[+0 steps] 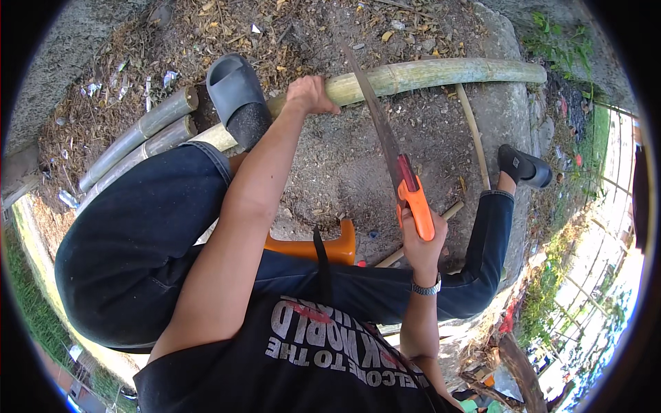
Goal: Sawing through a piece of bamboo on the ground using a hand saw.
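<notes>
My left hand (311, 96) is closed round a long greenish bamboo pole (430, 74) that lies across the far side of the ground. My right hand (421, 242), with a metal watch at the wrist, grips the orange handle of a handsaw (383, 131). The saw's blade slants up and away across the pole, a little right of my left hand. Whether its teeth have cut into the bamboo cannot be made out. My left foot, in a grey slide sandal (237, 89), presses on the pole left of that hand.
Cut bamboo lengths (148, 124) lie at the left. A thin stick (472, 131) runs from beneath the pole towards my right foot in its dark sandal (527, 168). An orange plastic stool (337, 246) stands by my legs. Dry leaves and litter cover the soil.
</notes>
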The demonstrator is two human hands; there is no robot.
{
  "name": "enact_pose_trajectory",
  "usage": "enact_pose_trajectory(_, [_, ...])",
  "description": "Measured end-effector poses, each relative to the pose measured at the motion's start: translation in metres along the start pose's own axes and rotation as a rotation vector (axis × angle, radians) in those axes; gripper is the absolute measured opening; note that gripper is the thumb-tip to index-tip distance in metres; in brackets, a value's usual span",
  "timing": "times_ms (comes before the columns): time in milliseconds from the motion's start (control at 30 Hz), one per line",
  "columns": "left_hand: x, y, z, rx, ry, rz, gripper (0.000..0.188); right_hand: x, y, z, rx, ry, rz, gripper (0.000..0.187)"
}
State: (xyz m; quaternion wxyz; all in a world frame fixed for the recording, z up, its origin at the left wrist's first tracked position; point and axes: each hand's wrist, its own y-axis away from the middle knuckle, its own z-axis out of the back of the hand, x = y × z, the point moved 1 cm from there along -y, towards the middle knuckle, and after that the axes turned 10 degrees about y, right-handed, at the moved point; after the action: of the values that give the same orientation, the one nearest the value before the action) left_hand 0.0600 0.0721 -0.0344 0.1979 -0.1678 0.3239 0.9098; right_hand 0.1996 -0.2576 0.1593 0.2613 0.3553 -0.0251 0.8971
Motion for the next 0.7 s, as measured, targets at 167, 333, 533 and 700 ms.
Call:
enact_pose_trajectory(167, [0.003,-0.004,0.0,0.003,0.003,0.002,0.095,0.001,0.029,0.017,0.014,-0.04,-0.072,0.016])
enact_pose_trajectory(333, [-0.006,-0.001,-0.009,-0.048,-0.074,0.023,0.087,0.015,0.017,0.004,0.001,0.081,0.013,0.007])
enact_pose_trajectory(533, [-0.016,0.002,-0.003,0.001,-0.022,0.047,0.084,0.01,-0.097,-0.057,-0.13,0.07,0.05,0.021])
enact_pose_trajectory(700, [-0.011,0.002,0.001,-0.035,-0.114,-0.006,0.083,0.002,-0.073,-0.036,-0.103,0.049,0.069,0.012])
